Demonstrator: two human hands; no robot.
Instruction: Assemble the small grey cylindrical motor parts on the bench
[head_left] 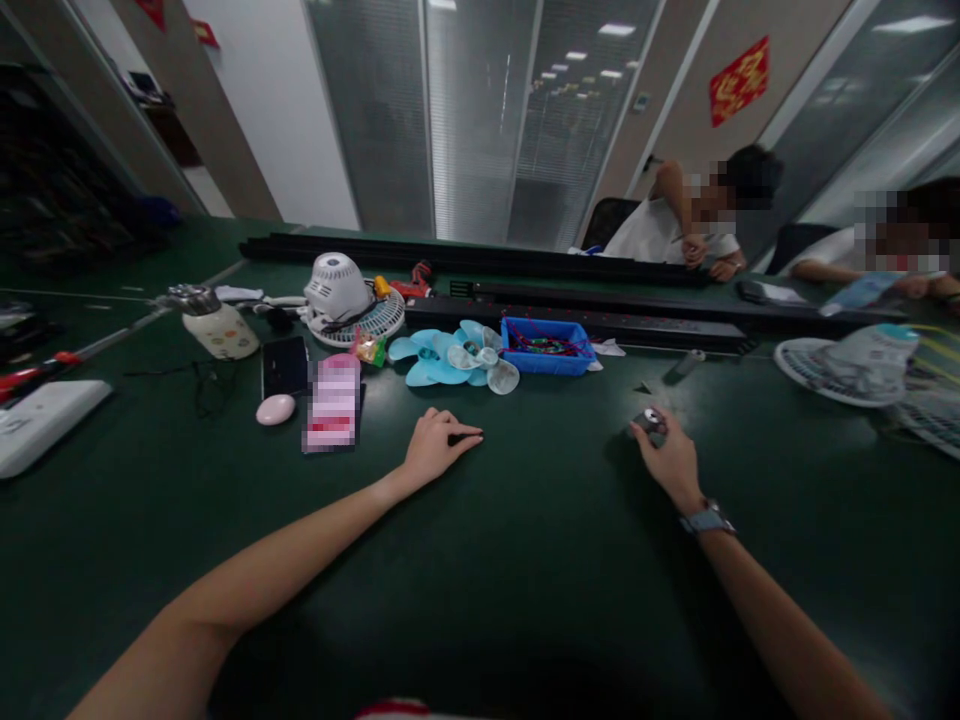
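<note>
Now the left hand [435, 452] is low over the green table [540, 570], with its thumb and finger tips pressed together. I cannot tell if something tiny is between them. The right hand [671, 460], with a watch [709, 519] on its wrist, pinches a small gray metal thing [651, 421] between thumb and fingers. I cannot tell if that thing touches the table. It is well apart from the left hand. Past the hands, blue fan blades [428, 371] lie just beside a blue box [546, 363] with wires [550, 346] in it. A pink round thing [275, 410] is off to the left.
</note>
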